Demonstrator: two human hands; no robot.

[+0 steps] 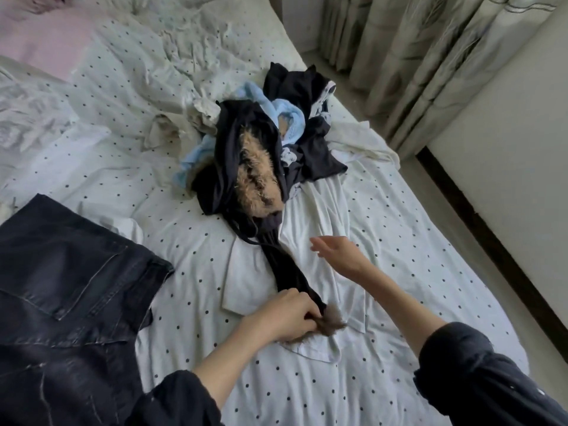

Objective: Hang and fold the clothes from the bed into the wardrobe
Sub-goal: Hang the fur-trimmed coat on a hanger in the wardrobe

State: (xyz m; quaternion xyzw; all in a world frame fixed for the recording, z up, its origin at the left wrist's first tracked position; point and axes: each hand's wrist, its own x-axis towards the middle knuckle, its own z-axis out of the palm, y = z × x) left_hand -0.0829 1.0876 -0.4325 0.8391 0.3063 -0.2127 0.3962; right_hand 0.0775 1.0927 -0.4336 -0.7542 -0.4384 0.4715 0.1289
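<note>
A heap of clothes (270, 130) lies mid-bed: black pieces, a light blue garment (289, 116) and a black fleece-lined legging (255, 176) showing its tan fur lining. One leg of it stretches toward me over a white shirt (325, 210). My left hand (285, 315) grips that leg's end, where tan fur sticks out. My right hand (338, 252) hovers with relaxed fingers just right of the stretched leg, above the white shirt, holding nothing. Dark grey jeans (67, 290) lie flat at the near left.
The bed (430, 265) has a white dotted sheet, with a pink pillow (40, 38) at the far left. Curtains (415, 56) hang beyond the right edge, next to a white panel (507, 133) with a dark base strip. No wardrobe is in view.
</note>
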